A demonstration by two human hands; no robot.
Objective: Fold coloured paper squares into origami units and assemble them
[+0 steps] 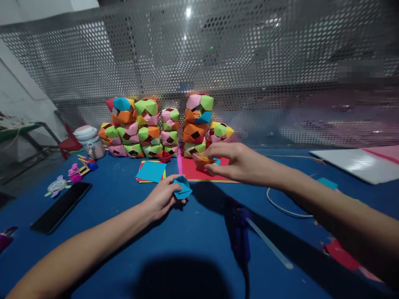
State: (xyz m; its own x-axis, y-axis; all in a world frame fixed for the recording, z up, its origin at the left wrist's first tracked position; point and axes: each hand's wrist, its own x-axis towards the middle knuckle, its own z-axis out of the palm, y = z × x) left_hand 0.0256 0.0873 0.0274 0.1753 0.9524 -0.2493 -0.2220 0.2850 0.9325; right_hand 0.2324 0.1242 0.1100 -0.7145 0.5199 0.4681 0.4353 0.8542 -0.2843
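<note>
A small folded blue paper piece point(182, 187) is pinched between the thumb and fingers of my left hand point(162, 197), just above the blue table. My right hand point(230, 162) reaches over the red paper sheets point(190, 169), its thumb and fingers around an orange folded paper piece point(202, 161). Bits of yellow and blue paper show beside those fingers. Square coloured papers with blue on top point(151, 171) lie left of the red sheets. Stacked multicoloured folded-paper balls point(149, 133) stand behind, against the perforated metal panel.
A dark blue glue gun point(242, 234) with a clear stick point(271, 244) lies near the front centre. On the left are a black phone point(62, 207), small figures point(75, 172) and a lidded jar point(90, 141). A white cable point(286, 212) and white board point(358, 164) are right.
</note>
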